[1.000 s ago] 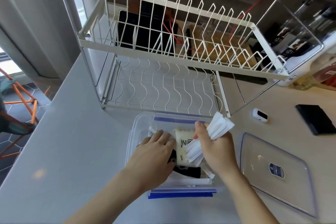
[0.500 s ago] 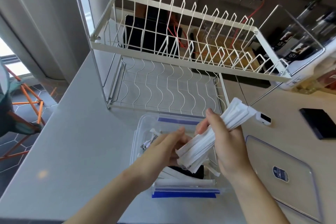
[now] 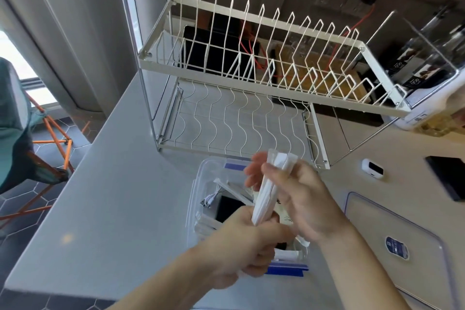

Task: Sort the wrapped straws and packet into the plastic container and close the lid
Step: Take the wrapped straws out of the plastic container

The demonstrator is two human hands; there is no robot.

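Note:
A bundle of white wrapped straws point(image 3: 266, 191) stands nearly upright above the clear plastic container point(image 3: 201, 176). My right hand point(image 3: 302, 196) grips the bundle's upper part. My left hand point(image 3: 249, 241) closes around its lower end. Inside the container lie more wrapped straws point(image 3: 231, 190), a black item point(image 3: 227, 207) and a pale packet point(image 3: 285, 216), mostly hidden behind my hands. The container's blue clip point(image 3: 286, 269) shows at its near edge. The clear lid point(image 3: 392, 239) with a blue label lies flat on the counter to the right.
A white wire dish rack point(image 3: 251, 98) stands just behind the container. A small white device point(image 3: 372, 168) and a flat black object point(image 3: 450, 178) lie on the counter at the right. The counter's left edge drops to a tiled floor with an orange-legged chair point(image 3: 37, 138).
The straw bundle has swung from slanting to nearly upright. My left hand came up out of the container and closed on the bundle's lower end. The view shifted left.

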